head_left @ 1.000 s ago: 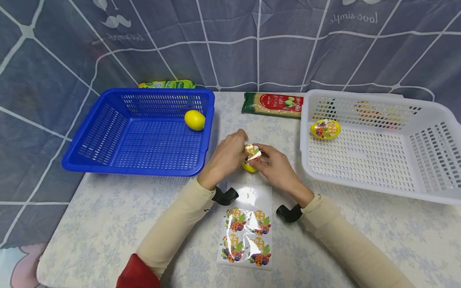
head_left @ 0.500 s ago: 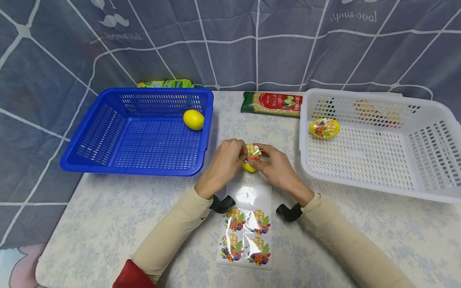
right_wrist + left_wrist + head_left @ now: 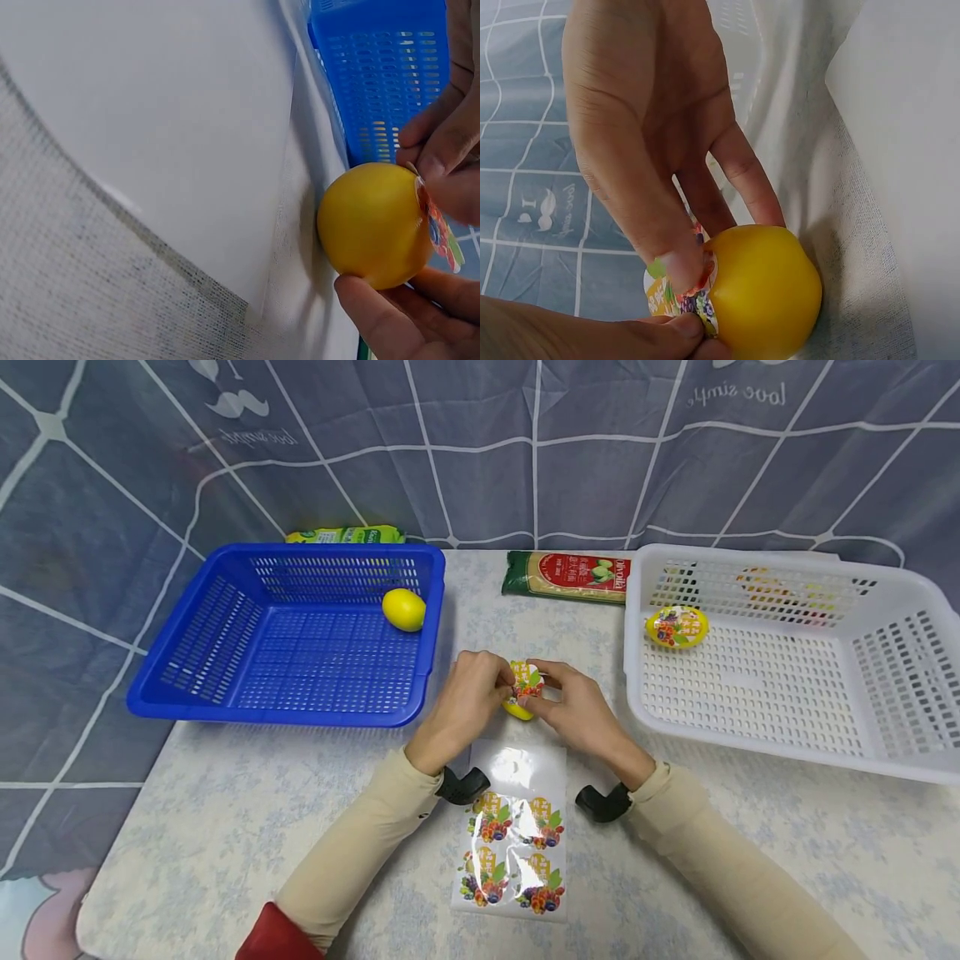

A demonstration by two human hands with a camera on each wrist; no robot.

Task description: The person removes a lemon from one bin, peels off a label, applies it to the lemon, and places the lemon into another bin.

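Observation:
Between both hands a yellow lemon (image 3: 765, 292) rests low over the table, a colourful fruit-print sticker (image 3: 527, 678) on its upper side. My left hand (image 3: 467, 692) pinches the sticker's left edge between thumb and index finger. From the other side my right hand (image 3: 576, 706) grips the lemon, one fingertip pressing on the sticker in the left wrist view. The right wrist view shows part of the sticker (image 3: 444, 234) standing away from the lemon's surface. Below the hands lies a sticker sheet (image 3: 513, 860) with several fruit stickers on it.
A blue basket (image 3: 273, 721) on the left holds a plain lemon (image 3: 404, 610). The white basket (image 3: 750, 747) on the right holds a stickered lemon (image 3: 677, 627). Behind the hands lies a pasta packet (image 3: 566, 578); a green packet (image 3: 348, 535) sits behind the blue basket.
My left hand has come down slightly from the lemon's top to the sticker's left edge, then stayed nearly still. The right hand keeps its hold on the lemon.

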